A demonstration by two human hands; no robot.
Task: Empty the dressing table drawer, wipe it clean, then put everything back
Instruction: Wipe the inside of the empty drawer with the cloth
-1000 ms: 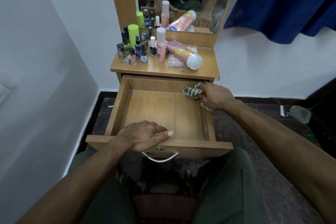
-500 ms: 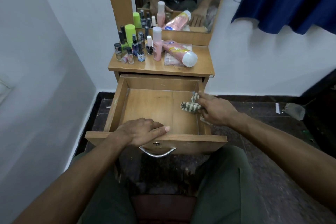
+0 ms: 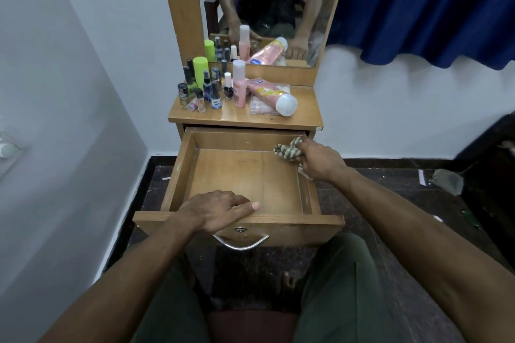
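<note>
The right hand (image 3: 320, 163) curls its fingers round a bunched striped cloth (image 3: 288, 151), pinching it at the back right corner of the drawer (image 3: 178, 172); the left hand (image 3: 216, 213) lies flat, fingers together, on the drawer's front edge; bottles (image 3: 207, 89) and a pink tube (image 3: 271, 95) crowd the tabletop (image 3: 303, 117).

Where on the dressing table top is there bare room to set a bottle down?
The wooden table top is bare along its right edge, beside the lying pink tube, and along the front edge. The left half is crowded with small nail polish bottles.
</note>
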